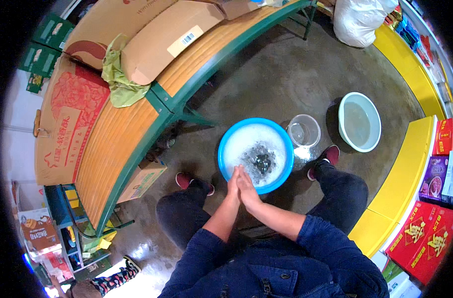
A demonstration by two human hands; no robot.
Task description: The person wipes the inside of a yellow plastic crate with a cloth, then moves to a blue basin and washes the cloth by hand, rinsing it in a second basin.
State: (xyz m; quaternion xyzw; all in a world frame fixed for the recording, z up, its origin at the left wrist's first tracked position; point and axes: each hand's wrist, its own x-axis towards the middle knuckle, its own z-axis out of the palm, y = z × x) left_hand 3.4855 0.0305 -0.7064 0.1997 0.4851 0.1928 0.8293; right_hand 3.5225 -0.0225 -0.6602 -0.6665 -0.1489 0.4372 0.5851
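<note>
My left hand (233, 183) and my right hand (247, 189) are pressed together, palm to palm, over the near rim of a blue plastic basin (223, 169). The fingers point forward over the basin. Whatever may lie between the palms is hidden. White suds (243, 139) cover most of the water, with a dark gap (263, 162) in the foam just ahead of my fingertips. Right of the basin stands a clear plastic tub (304, 130). Farther right is a pale green basin (341, 124) holding cloudy water.
A wooden-topped bench (116, 156) with a green frame curves along the left, carrying cardboard boxes (170, 41) and a green plastic bag (124, 83). Yellow shelving (392, 186) runs along the right. A white sack (360, 22) is at the back. Another person's leg (116, 277) shows at lower left.
</note>
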